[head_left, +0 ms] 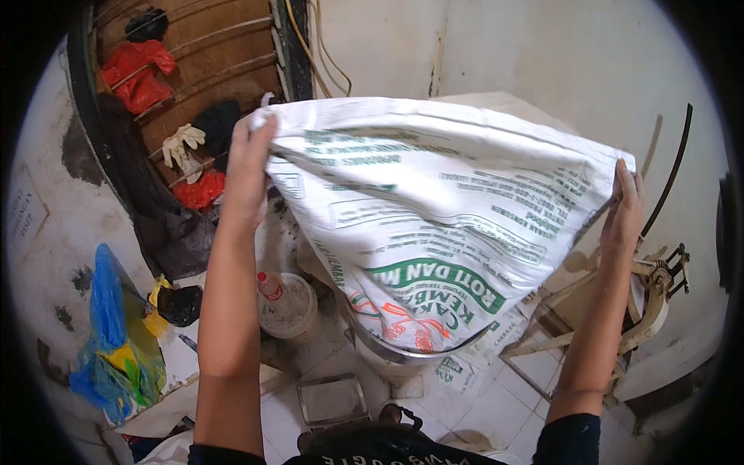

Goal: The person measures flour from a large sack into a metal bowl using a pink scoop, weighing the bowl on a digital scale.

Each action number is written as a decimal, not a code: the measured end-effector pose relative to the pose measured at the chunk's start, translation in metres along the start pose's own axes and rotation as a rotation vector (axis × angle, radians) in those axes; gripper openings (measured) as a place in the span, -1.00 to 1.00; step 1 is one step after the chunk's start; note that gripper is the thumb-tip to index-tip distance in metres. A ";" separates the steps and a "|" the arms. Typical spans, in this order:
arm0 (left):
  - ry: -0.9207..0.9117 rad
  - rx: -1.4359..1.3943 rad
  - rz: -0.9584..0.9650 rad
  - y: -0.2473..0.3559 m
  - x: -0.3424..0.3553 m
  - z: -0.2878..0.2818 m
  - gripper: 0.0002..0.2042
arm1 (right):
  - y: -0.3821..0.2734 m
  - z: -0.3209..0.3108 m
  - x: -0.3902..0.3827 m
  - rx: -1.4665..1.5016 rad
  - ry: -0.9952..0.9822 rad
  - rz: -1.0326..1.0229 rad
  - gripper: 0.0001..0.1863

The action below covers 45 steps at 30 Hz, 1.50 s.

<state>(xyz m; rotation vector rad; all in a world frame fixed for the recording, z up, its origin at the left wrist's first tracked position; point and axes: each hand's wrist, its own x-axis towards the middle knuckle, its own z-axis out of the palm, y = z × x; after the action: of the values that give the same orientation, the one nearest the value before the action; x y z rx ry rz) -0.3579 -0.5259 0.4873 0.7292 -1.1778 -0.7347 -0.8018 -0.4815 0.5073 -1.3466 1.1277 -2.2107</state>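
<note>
- Dark shirt (387, 446) is seen nearest the lens, at the lower edge.
- Left hand (246, 174) is clenched on one upper corner of the white sack (434, 209), raised so it hangs mouth-down.
- Metal tub (418, 349) is placed beneath, catching the sack's lower end.
- Right hand (626, 203) is gripping the opposite corner, keeping the sack spread.

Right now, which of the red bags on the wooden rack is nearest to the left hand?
The lower red bag, beside the white gloves, is nearest the left hand. The other red bag hangs higher, near the rack's top.

Grimy backroom workshop: stained walls (542, 46), wooden frame (558, 325).
</note>
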 end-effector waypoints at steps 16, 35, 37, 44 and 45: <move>-0.501 0.662 -0.101 0.077 0.005 -0.025 -0.73 | -0.023 -0.024 -0.005 -0.412 -0.258 0.032 -0.78; 0.236 0.699 0.488 0.067 0.046 0.016 -0.78 | -0.018 -0.027 0.027 -0.669 -0.092 -0.259 -0.78; 0.297 0.845 0.567 0.065 0.047 0.023 -0.78 | -0.017 -0.030 0.034 -0.554 -0.162 -0.251 -0.77; 0.411 0.922 0.754 0.054 0.044 0.048 -0.76 | 0.005 -0.026 0.018 0.084 0.099 -0.199 -0.65; 0.416 0.756 0.657 0.052 0.042 0.049 -0.72 | 0.023 -0.037 0.013 0.123 -0.040 -0.048 -0.48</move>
<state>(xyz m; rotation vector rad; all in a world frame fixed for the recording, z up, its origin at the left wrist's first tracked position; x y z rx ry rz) -0.3900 -0.5368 0.5632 0.9714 -1.1953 0.4316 -0.8427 -0.4874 0.4885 -1.3734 0.9380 -2.2364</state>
